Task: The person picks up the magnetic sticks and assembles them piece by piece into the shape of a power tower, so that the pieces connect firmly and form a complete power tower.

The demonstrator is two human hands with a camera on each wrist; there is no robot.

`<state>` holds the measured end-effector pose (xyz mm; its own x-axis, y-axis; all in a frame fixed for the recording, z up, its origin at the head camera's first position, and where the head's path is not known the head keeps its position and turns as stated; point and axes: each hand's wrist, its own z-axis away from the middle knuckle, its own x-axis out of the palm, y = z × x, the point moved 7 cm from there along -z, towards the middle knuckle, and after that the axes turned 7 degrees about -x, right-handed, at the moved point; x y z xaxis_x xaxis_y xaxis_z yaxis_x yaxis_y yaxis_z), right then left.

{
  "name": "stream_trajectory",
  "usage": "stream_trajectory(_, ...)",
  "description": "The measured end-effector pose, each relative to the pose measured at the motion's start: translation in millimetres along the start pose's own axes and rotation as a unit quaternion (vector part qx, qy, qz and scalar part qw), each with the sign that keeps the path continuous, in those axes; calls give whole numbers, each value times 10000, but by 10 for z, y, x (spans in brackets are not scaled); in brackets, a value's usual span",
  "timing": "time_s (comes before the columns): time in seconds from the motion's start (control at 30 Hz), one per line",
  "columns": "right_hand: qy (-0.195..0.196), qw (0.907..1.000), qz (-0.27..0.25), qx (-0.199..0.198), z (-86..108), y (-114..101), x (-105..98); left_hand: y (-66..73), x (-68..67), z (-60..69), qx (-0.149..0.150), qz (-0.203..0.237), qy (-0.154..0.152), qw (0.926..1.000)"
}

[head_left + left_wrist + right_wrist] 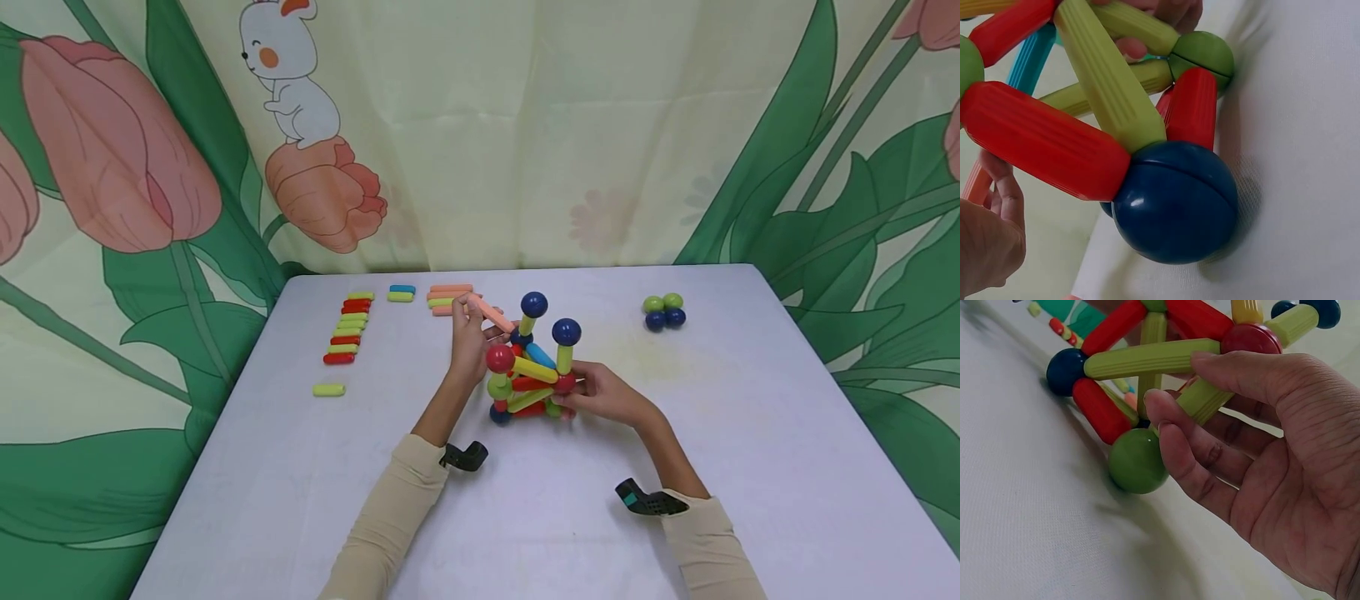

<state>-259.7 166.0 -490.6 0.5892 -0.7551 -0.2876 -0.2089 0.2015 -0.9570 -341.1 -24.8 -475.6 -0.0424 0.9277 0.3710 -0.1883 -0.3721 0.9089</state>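
A structure of coloured rods and balls stands on the table, a red ball (500, 358) at its upper left and a blue ball (566, 332) on a yellow-green rod. My left hand (470, 342) pinches a salmon rod (491, 313) at the structure's back left; in the left wrist view that hand (991, 237) is partly cut off, beside a red rod (1044, 140). My right hand (609, 395) grips the structure's right side. In the right wrist view the fingers of my right hand (1272, 431) curl round yellow-green rods (1154, 359) above a green ball (1138, 461).
A column of red and yellow-green rods (349, 327) lies at the left, with a single rod (328, 390) below it. Blue and yellow-green rods (402, 293) and salmon rods (450, 289) lie at the back. Several green and blue balls (655, 321) sit at the back right.
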Motion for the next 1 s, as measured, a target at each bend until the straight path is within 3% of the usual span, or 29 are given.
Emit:
stream_trajectory(0.17,-7,10000,17,-62,-4,-13,-8,19,-7,-17,104,-149,142,9997)
stream_trajectory(0.27,-24,9999,-10,-112,-2,-17,-4,30,1,-26,230,-170,77,9996)
stream_trajectory(0.4,-24,9999,-15,-141,2,-26,6,30,15,-38,262,-161,-188,9993)
stream_trajectory(0.73,-19,9997,88,-228,19,-37,-11,-2,-4,-6,-120,-554,-1030,9931)
stream_trajectory(0.83,-52,9997,97,-223,5,-45,-9,-1,-17,-5,-166,-665,-1043,9922)
stream_trajectory(1.0,-66,9999,52,-101,-6,-23,10,49,-45,-23,19,-803,-914,9926)
